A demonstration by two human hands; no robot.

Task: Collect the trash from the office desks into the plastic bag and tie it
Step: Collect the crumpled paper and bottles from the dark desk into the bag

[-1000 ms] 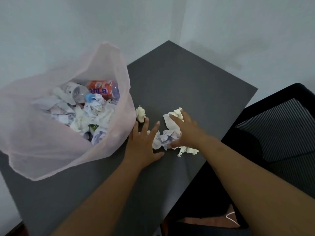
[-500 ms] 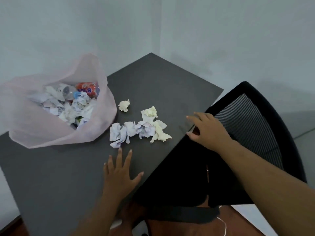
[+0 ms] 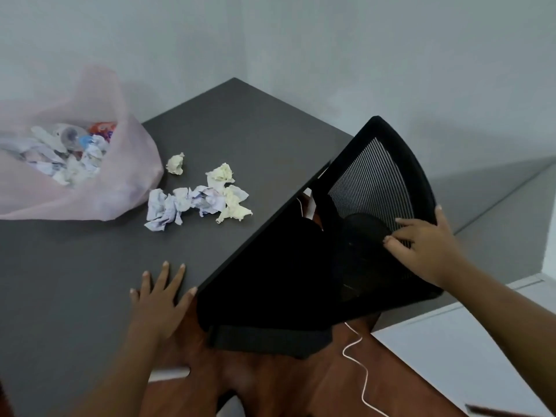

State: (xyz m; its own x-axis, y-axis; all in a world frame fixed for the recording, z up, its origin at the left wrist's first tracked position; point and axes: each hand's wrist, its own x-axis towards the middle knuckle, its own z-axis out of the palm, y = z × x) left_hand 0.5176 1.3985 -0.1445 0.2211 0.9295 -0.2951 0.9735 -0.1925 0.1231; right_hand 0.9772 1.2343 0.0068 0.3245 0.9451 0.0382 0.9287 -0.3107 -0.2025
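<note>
now, your plastic bag (image 3: 129, 188) lies slumped on the dark worktop (image 3: 240, 130) by the wall, its mouth open, with crumpled paper and a bottle with an orange label (image 3: 100, 127) inside. just beside the bag's mouth sits a small cream paper wad (image 3: 175, 164), apart from the bag. a little further from the bag is a loose cluster of crumpled papers (image 3: 195, 203), white, bluish and cream, touching one another. well away from the bag, near the worktop's edge, your left hand (image 3: 156, 299) rests flat with the fingers straight and spread, holding nothing. furthest from the bag, beyond that edge, your right hand (image 3: 427, 248) grips the rim of the black mesh chair (image 3: 373, 176), thumb over the frame, fingers on the mesh. a white cord (image 3: 358, 365) trails below the chair.
</note>
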